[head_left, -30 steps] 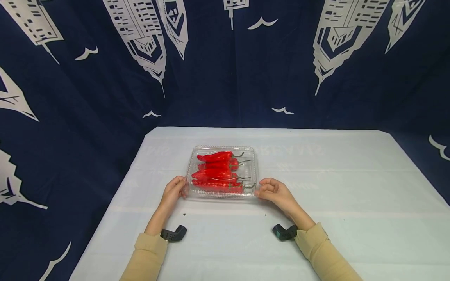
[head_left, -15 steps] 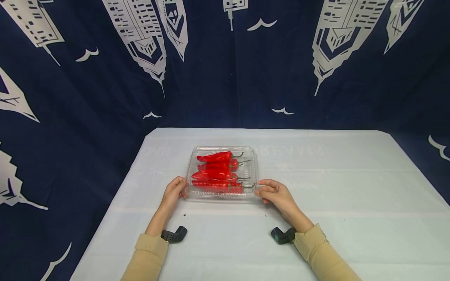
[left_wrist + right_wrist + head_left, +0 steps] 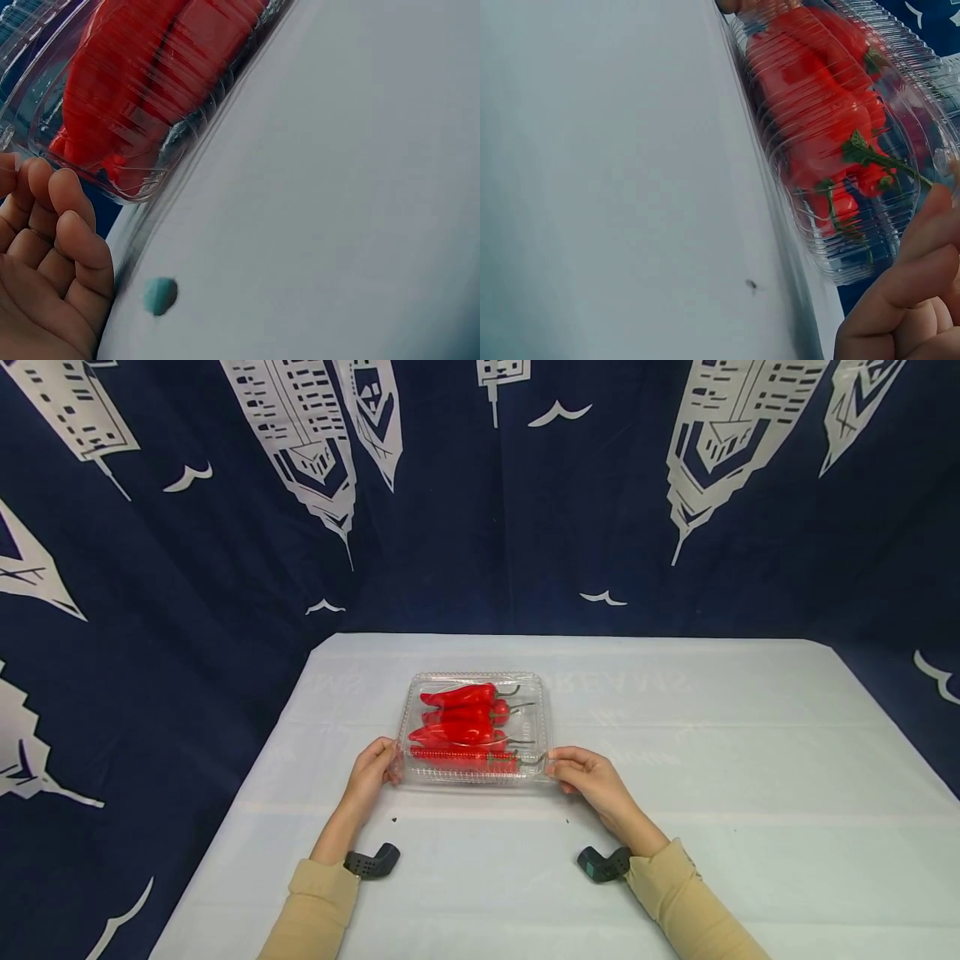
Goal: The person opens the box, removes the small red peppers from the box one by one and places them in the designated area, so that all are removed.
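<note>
Clear plastic container (image 3: 477,677), gripped at both ends. In the head view, it lay left of centre on the white tabletop (image 3: 712,735), or just above it; the transparent base did not show which. Inside, red peppers (image 3: 457,732) lay side by side, their tips to the left and their green stems to the right. The left hand (image 3: 373,763) held the left edge near the closer corner; the right hand (image 3: 587,775) pinched the opposite edge between thumb and forefinger. Black devices (image 3: 372,862) sat at both wrists, beside tan sleeves (image 3: 311,906). Beyond the table hung a dark blue cloth (image 3: 510,510) printed with white buildings and birds.

In the left wrist view, red flesh showed through the ridged wall, the left fingers curled at the corner, and a small teal spot (image 3: 160,295) marked the tabletop. In the right wrist view, stems pointed towards the right hand, its fingers bent at the container's edge; a dark speck (image 3: 751,284) lay on the tabletop nearby.
</note>
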Action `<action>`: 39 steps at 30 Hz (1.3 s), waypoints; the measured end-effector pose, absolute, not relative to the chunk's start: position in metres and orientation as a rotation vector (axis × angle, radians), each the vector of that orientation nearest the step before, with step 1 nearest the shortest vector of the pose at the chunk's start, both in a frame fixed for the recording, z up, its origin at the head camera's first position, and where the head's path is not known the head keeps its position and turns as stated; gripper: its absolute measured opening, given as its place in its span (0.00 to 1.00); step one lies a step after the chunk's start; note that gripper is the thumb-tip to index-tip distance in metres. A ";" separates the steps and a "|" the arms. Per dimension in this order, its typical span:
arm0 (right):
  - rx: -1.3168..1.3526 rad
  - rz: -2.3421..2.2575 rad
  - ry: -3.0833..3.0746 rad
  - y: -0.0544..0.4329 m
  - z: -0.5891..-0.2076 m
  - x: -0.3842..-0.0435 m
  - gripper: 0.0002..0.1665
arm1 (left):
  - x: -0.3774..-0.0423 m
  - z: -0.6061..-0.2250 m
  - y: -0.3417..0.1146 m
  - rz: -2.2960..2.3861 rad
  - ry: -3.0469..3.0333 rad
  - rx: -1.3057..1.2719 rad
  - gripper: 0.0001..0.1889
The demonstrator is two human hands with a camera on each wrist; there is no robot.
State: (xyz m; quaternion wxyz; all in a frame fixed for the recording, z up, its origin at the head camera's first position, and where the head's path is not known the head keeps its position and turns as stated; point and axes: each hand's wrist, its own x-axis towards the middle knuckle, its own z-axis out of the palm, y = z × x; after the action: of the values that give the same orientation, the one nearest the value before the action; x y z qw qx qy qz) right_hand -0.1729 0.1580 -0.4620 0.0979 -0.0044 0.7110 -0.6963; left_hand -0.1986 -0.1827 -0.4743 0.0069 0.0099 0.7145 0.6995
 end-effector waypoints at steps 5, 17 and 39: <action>0.015 -2.029 2.143 0.157 -0.462 -0.174 0.15 | -0.199 -0.475 -0.183 2.203 2.229 0.055 0.11; -0.138 -1.982 2.246 0.156 -0.460 -0.172 0.15 | -0.197 -0.474 -0.183 2.185 2.245 0.032 0.10; -0.253 -1.937 2.303 0.157 -0.458 -0.170 0.13 | -0.200 -0.475 -0.182 2.148 2.282 0.031 0.11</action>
State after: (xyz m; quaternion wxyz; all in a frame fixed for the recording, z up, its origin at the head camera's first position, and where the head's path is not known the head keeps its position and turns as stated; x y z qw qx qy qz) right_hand -0.1700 0.1575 -0.4579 0.0606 -0.0836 0.7612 -0.6403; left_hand -0.1998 -0.1819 -0.4751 0.0036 0.0099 0.7281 0.6854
